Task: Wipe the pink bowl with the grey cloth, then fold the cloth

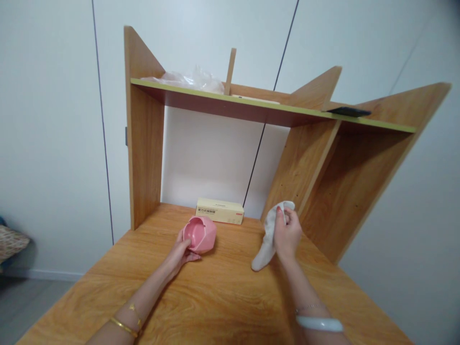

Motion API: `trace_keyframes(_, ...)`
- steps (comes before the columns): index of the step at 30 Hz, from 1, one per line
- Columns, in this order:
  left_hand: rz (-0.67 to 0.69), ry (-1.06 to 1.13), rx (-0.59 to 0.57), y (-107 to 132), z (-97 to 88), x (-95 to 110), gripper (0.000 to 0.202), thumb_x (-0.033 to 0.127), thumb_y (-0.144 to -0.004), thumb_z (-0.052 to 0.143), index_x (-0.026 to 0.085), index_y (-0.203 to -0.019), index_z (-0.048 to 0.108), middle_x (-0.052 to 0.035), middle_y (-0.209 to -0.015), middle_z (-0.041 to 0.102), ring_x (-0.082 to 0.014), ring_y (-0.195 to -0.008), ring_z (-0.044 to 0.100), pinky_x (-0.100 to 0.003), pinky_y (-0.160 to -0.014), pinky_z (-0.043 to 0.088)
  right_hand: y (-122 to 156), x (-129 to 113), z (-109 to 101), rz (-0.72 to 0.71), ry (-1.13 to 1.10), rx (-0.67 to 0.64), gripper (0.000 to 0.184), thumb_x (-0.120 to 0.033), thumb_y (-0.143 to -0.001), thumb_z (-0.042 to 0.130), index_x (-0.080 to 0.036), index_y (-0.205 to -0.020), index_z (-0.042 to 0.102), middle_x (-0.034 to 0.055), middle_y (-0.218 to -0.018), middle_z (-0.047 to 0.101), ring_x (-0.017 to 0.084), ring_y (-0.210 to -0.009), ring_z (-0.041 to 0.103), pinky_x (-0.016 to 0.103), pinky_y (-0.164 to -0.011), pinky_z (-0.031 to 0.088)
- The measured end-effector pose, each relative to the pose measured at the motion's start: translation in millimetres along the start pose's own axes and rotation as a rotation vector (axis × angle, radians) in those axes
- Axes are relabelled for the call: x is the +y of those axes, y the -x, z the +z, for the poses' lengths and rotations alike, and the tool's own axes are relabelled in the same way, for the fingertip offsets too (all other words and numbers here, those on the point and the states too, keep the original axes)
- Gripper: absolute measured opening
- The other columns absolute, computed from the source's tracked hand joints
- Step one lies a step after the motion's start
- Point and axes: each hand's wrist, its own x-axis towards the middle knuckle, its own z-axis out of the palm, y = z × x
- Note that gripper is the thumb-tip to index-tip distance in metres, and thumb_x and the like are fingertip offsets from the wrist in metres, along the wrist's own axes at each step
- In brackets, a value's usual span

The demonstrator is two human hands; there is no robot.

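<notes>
While left hand (183, 251) cupped the pink bowl (201, 234), tipped on its side on the desk (223, 297), right hand (287, 234) clenched the white cloth (264, 250), apart from it; cloth had not yet met bowl.

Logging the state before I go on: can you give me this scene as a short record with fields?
left hand: holds faceted pink ceramic bowl, tipped, on wooden desk
right hand: holds off-white cloth, its end down at the desk
behind: long cream cardboard box
upper shelf: crumpled clear plastic bag, flat black object
</notes>
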Motion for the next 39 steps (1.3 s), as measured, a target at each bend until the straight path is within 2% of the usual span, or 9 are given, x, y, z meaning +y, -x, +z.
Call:
trace_keyframes(5,-0.005,-0.063,-0.055,3,3.7,-1,0.064,0.015,-0.069,0.042,0.024,-0.128,0.017,0.0013,-0.067,0.059,-0.0075,-0.037,0.054,-0.017,-0.039,0.046,-13,-25,6,-0.117,0.417,-0.33,0.033,-0.041,-0.083,0.038,-0.022,-0.099,0.061,0.0078,-0.081,0.066,0.022,-0.074,0.059,0.026,-0.057,0.032)
trace_keyframes(9,0.033,-0.185,-0.028,1,3.0,-3,0.066,0.018,-0.069,0.043,0.022,-0.13,0.017,0.0042,-0.056,0.056,-0.0072,-0.033,0.051,-0.011,-0.031,0.035,19,-24,10,-0.147,0.529,-0.531,0.032,-0.038,-0.085,0.036,-0.023,-0.099,0.06,0.0078,-0.078,0.067,0.022,-0.07,0.06,0.026,-0.054,0.03)
trace_keyframes(16,0.045,-0.363,0.008,-1,3.0,-8,0.057,0.027,-0.075,0.042,0.02,-0.128,0.022,0.0011,-0.064,0.061,-0.0046,-0.027,0.044,-0.012,-0.027,0.029,90,-10,24,-0.074,0.264,-0.587,0.033,-0.036,-0.085,0.031,-0.02,-0.098,0.057,0.0063,-0.08,0.067,0.02,-0.073,0.061,0.025,-0.057,0.036)
trace_keyframes(26,0.095,-0.535,-0.044,1,1.8,-16,0.053,0.036,-0.077,0.042,0.019,-0.126,0.03,0.0028,-0.058,0.061,-0.006,-0.026,0.04,-0.016,-0.029,0.03,119,-7,34,-0.1,-0.196,-0.789,0.029,-0.042,-0.082,0.037,-0.021,-0.08,0.056,0.0016,-0.07,0.065,0.017,-0.064,0.059,0.024,-0.058,0.038)
trace_keyframes(28,0.16,-0.534,-0.038,0,2.4,-18,0.052,0.034,-0.076,0.043,0.018,-0.125,0.034,-0.0017,-0.07,0.065,-0.0099,-0.039,0.053,-0.019,-0.039,0.041,120,-5,34,-0.068,-0.249,-0.799,0.037,-0.044,-0.083,0.033,-0.02,-0.07,0.057,0.0019,-0.064,0.063,0.017,-0.062,0.058,0.024,-0.056,0.038)
trace_keyframes(30,0.277,-0.521,-0.029,1,4.6,-18,0.049,0.029,-0.074,0.046,0.017,-0.121,0.041,-0.0063,-0.09,0.065,-0.016,-0.07,0.063,-0.025,-0.063,0.049,121,-2,36,-0.03,-0.281,-0.794,0.043,-0.046,-0.084,0.029,-0.02,-0.061,0.054,0.0022,-0.059,0.062,0.017,-0.061,0.057,0.024,-0.055,0.037)
trace_keyframes(33,0.424,-0.56,-0.025,6,9.6,-15,0.047,0.024,-0.071,0.05,0.016,-0.117,0.047,-0.0088,-0.115,0.056,-0.0212,-0.106,0.052,-0.032,-0.092,0.038,122,4,38,0.028,-0.282,-0.787,0.035,-0.046,-0.081,0.035,-0.02,-0.062,0.051,-0.0019,-0.05,0.055,0.015,-0.05,0.052,0.023,-0.049,0.034)
trace_keyframes(36,0.486,-0.649,-0.029,12,13.5,-12,0.05,0.024,-0.071,0.051,0.016,-0.12,0.046,-0.0091,-0.122,0.05,-0.0224,-0.113,0.045,-0.035,-0.099,0.03,124,8,38,0.086,-0.265,-0.752,0.019,-0.039,-0.077,0.043,-0.021,-0.08,0.048,-0.0097,-0.042,0.041,0.013,-0.039,0.043,0.022,-0.043,0.03)
trace_keyframes(39,0.554,-0.724,-0.043,18,15.8,-10,0.052,0.022,-0.071,0.05,0.018,-0.123,0.043,-0.0084,-0.123,0.048,-0.0224,-0.114,0.042,-0.037,-0.1,0.028,124,8,36,0.107,-0.2,-0.737,0.027,-0.033,-0.075,0.044,-0.018,-0.098,0.043,-0.0112,-0.043,0.039,0.014,-0.04,0.046,0.022,-0.043,0.031)
